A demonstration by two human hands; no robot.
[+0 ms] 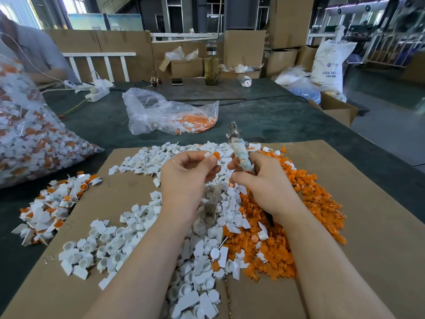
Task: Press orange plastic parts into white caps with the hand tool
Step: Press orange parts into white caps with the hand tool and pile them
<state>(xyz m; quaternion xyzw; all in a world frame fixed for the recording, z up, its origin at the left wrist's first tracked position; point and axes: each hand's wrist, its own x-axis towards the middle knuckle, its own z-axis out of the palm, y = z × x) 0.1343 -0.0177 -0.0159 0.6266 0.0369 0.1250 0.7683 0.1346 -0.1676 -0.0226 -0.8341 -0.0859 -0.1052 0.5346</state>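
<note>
Orange plastic parts [287,240] lay heaped on the right of a brown cardboard sheet [368,226], touching a spread of loose white plastic caps [128,245] in the middle, while the left hand [186,178] pinched one small white cap with an orange part [212,154] at its fingertips above the piles. Just beside it, the right hand [264,180] gripped a cloth-wrapped hand tool with a metal head [238,150], tilted upward. Well behind, a white sack [331,63] read "ABS RESIN", and a clear plastic bag [170,111] held assembled pieces.
</note>
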